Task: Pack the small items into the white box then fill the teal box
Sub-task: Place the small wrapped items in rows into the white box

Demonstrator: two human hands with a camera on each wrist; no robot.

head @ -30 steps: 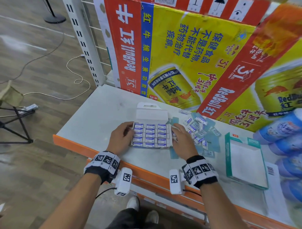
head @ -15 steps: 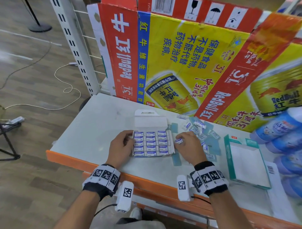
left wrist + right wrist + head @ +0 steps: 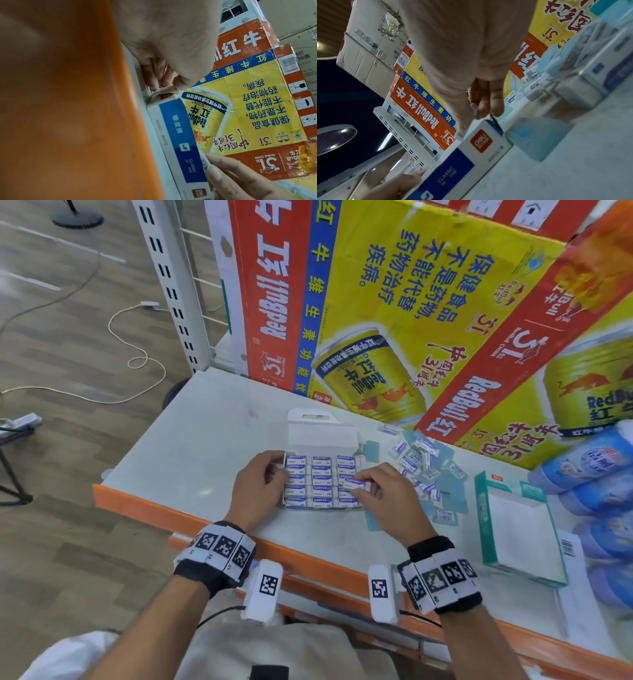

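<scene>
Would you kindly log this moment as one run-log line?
phase: filling white box | left hand: holds box's left edge | right hand: pinches eraser at right column | teal box: empty | loose erasers: piled beside box

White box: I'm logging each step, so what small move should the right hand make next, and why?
Probably lower the eraser pinched in the right hand into the right column of the white box: it sits tilted above the packed rows there, while the left hand steadies the box's left side.
</scene>
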